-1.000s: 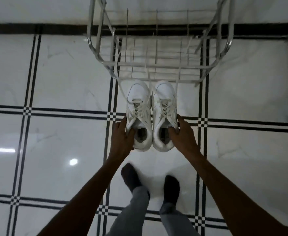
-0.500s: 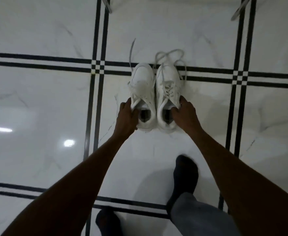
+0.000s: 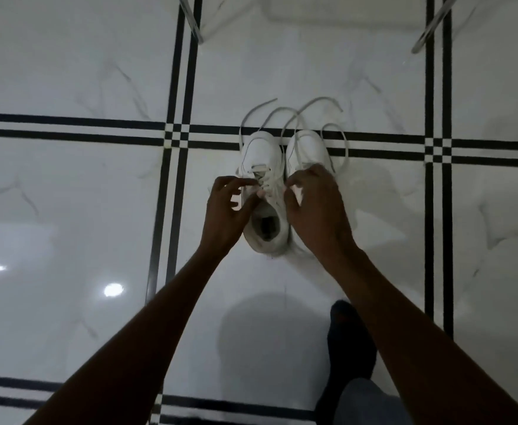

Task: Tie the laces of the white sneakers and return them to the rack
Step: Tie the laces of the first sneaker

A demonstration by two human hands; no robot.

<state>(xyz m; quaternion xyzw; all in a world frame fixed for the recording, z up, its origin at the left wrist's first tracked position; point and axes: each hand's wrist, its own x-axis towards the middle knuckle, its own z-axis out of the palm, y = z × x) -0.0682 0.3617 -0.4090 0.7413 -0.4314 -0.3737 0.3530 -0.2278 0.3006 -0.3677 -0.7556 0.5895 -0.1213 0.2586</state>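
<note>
A glossy white marble floor (image 3: 67, 194) crossed by paired black lines fills the view, with two metal rack legs (image 3: 429, 29) showing at the top edge. Two bare forearms reach forward from the bottom, and a dark-socked foot (image 3: 351, 338) stands on the tiles at lower right. The pair of white sneakers (image 3: 265, 191) sits side by side on the floor, toes pointing away, on the black line crossing. The right hand (image 3: 316, 207) covers most of the right shoe, its fingers curled at the lacing; whether its grip holds a lace cannot be told. The left hand (image 3: 228, 207) is at the left shoe's lacing, grip narrow, fingertips pinched at the laces. Loose laces (image 3: 297, 118) loop out untied past the toes.
</note>
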